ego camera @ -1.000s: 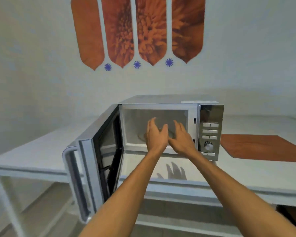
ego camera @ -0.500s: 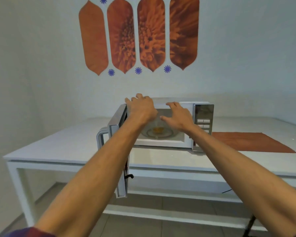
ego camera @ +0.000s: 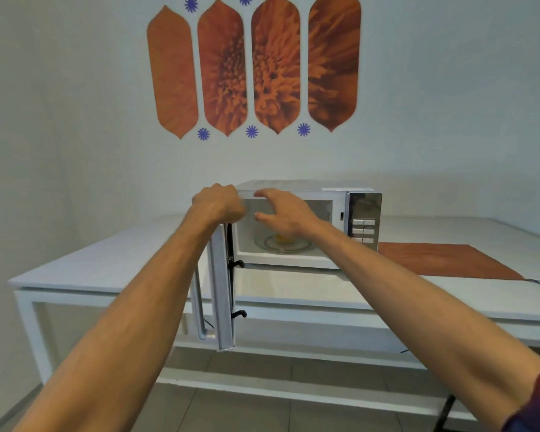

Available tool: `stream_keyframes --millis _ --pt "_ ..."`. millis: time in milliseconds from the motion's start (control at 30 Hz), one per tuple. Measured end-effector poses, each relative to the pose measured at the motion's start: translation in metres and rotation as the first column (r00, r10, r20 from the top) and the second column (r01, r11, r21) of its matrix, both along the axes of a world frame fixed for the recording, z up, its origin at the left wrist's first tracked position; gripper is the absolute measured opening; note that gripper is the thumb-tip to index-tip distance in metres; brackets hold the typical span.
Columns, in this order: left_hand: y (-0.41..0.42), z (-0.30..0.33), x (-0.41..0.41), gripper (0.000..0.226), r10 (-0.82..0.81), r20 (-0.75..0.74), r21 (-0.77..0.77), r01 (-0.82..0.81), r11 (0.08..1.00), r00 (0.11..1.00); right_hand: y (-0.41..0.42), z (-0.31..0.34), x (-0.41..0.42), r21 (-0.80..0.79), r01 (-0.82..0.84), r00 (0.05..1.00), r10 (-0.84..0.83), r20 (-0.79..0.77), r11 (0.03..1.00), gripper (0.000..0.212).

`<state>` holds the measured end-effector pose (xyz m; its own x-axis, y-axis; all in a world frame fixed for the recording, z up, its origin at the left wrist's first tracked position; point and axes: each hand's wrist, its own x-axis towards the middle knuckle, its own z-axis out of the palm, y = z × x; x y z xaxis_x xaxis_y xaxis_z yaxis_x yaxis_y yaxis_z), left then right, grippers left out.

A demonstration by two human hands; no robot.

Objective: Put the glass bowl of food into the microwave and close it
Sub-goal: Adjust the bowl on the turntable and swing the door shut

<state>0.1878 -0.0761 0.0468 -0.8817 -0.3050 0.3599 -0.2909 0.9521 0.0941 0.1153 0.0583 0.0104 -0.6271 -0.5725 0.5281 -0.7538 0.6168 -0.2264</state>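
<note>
A white microwave [ego camera: 303, 187] with a silver control panel stands on the white table [ego camera: 131, 260]. Its door [ego camera: 220, 291] swings out towards me, seen nearly edge-on. The glass bowl of yellow food [ego camera: 282, 243] sits inside on the turntable, partly hidden by my right wrist. My left hand [ego camera: 219, 204] is curled over the door's top edge. My right hand [ego camera: 281, 213] hovers in front of the cavity, fingers apart and holding nothing.
An orange-brown placemat [ego camera: 443, 260] lies on the table right of the microwave. The wall behind carries orange flower panels [ego camera: 253, 67]. The table's white frame and a tiled floor [ego camera: 247, 410] show below.
I have stepped back and the view has risen. My left hand went from the cavity to the door's top edge and the door has swung nearer edge-on. My right hand drew out.
</note>
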Motion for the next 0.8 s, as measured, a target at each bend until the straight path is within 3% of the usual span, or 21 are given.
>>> stream_keyframes --millis 100,300,400,500,600,800 --pt "-0.008 0.006 -0.005 0.016 -0.140 -0.024 0.087 0.142 0.986 0.990 -0.006 -0.010 0.009 -0.009 -0.101 0.989 0.101 0.110 0.995 0.053" --pt "-0.010 -0.024 -0.026 0.048 -0.348 -0.215 0.149 0.383 0.912 0.912 0.019 -0.020 0.004 -0.067 -0.078 0.981 0.088 0.170 0.995 0.059" --pt "0.002 -0.038 -0.040 0.054 -0.437 -0.246 0.119 0.475 0.872 0.865 0.039 -0.023 -0.003 -0.084 -0.077 0.982 0.090 0.166 0.994 0.050" --pt "0.022 -0.052 -0.060 0.056 -0.501 -0.241 0.062 0.528 0.847 0.831 0.053 -0.024 -0.013 -0.025 0.003 0.994 0.000 0.108 1.000 0.063" --pt "0.038 -0.065 -0.092 0.065 -0.533 -0.224 0.020 0.551 0.834 0.816 0.066 -0.031 -0.037 0.067 0.186 0.981 -0.181 -0.073 0.980 0.080" --pt "0.055 -0.068 -0.150 0.084 -0.527 -0.098 -0.157 0.510 0.846 0.844 0.092 -0.044 -0.085 0.105 0.335 0.928 -0.308 -0.209 0.936 0.075"
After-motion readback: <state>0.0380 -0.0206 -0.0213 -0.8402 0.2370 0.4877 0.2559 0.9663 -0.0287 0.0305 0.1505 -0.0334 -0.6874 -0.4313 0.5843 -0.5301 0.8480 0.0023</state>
